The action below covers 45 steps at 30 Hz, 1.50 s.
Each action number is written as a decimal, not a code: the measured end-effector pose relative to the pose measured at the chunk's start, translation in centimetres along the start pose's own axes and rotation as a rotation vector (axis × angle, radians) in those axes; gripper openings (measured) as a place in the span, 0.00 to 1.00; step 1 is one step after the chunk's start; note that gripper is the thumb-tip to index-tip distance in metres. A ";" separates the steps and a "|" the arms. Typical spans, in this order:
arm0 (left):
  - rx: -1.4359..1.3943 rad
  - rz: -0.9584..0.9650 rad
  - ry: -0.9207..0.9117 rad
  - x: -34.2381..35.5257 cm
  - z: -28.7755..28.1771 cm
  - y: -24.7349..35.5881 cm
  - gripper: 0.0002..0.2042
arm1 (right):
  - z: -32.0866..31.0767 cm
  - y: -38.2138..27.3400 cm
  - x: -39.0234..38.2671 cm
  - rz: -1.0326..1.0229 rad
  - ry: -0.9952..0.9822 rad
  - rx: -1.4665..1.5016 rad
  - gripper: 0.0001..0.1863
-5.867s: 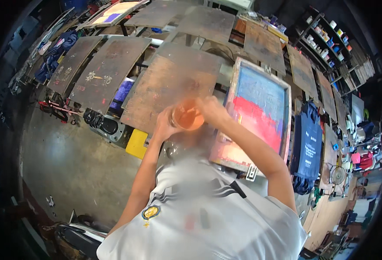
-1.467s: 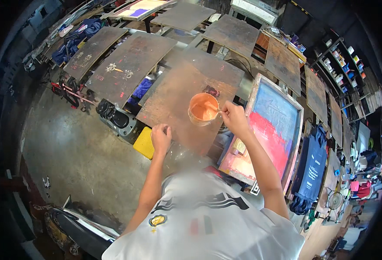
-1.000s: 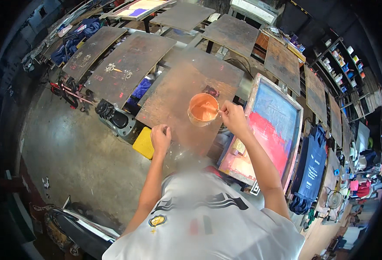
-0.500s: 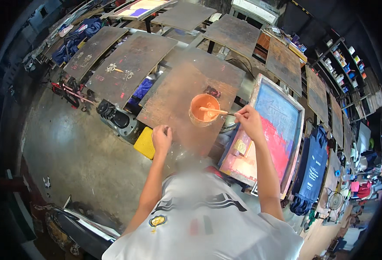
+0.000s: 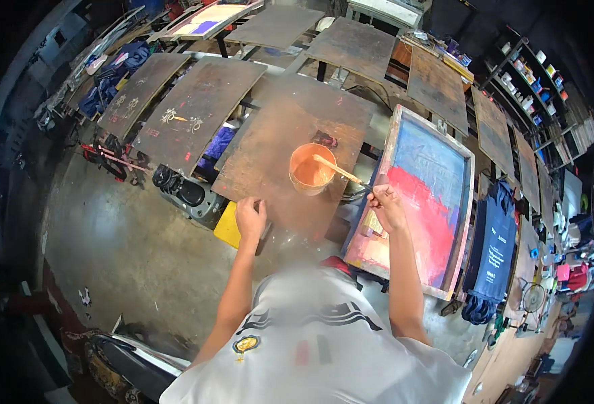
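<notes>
A round tub of orange paint stands on a stained dark board in front of me. My right hand, to the right of the tub, pinches the dark end of a paint-coated stick. The stick slants left, with its orange end over the tub's opening. At the board's near edge, my left hand is curled closed, and nothing shows sticking out of it. Under my right forearm lies a framed printing screen smeared with red and pink ink over blue mesh.
A yellow block sits beside my left hand. Several flat boards stand in rows beyond. Dark blue cloth bags hang at the right. Shelves with containers stand far right. A motorbike seat is at lower left.
My right hand has moved down, nearer to me, and the stick slants more steeply, its orange end still over the tub. My left hand stays closed at about the same place. The view has shifted slightly.
</notes>
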<state>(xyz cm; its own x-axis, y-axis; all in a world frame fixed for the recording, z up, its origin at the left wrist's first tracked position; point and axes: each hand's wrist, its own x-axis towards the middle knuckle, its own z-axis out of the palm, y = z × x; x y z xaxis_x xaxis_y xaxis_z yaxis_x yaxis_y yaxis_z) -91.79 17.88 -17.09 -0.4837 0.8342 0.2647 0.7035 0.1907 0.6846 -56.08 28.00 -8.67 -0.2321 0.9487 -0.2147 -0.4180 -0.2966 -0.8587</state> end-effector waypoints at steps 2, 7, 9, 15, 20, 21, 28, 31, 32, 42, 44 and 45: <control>-0.002 0.013 0.010 0.0 0.0 0.1 0.08 | 0.1 0.4 -0.2 -0.030 -0.013 0.036 0.03; 0.061 0.018 -0.003 0.1 -0.1 0.4 0.08 | 0.2 0.9 -0.6 -0.107 -0.049 0.107 0.03; 0.105 0.021 -0.010 0.1 -0.1 0.4 0.08 | 0.3 0.9 -1.1 -0.145 -0.053 0.154 0.03; 0.129 0.075 0.045 0.0 0.4 -0.1 0.08 | -0.2 0.9 -3.1 -0.166 -0.053 0.333 0.03; 0.179 0.037 0.015 -0.2 0.1 0.2 0.09 | -0.9 -0.5 -5.8 -0.183 -0.025 0.337 0.03; 0.217 0.080 0.037 -0.2 0.0 0.1 0.09 | -1.0 -1.0 -6.5 -0.169 -0.027 0.343 0.03; 0.241 0.184 0.254 -4.7 1.2 6.9 0.10 | -4.3 -3.9 -11.8 -0.173 -0.043 0.435 0.04; 0.191 0.269 0.266 -9.7 3.1 12.1 0.12 | -6.4 -4.7 -14.2 -0.159 -0.047 0.485 0.05; 0.105 0.316 0.214 -11.3 4.1 14.7 0.13 | -7.2 -5.0 -14.9 -0.153 -0.054 0.441 0.05; -0.122 0.365 -0.064 -19.1 11.4 23.0 0.12 | -17.7 -7.1 -22.2 0.023 0.052 0.333 0.14; -0.126 0.310 -0.030 -19.7 12.1 23.9 0.12 | -19.9 -7.0 -23.1 0.100 0.020 0.363 0.16; -0.083 0.316 -0.013 -19.9 12.3 24.0 0.12 | -20.8 -6.9 -23.4 0.204 0.012 0.421 0.13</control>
<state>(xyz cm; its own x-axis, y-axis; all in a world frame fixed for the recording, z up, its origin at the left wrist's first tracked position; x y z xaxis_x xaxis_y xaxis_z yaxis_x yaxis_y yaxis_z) -58.87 12.23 -14.23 -0.2413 0.8521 0.4644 0.7729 -0.1206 0.6230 -29.54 10.12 -7.42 -0.3370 0.8669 -0.3673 -0.6857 -0.4933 -0.5353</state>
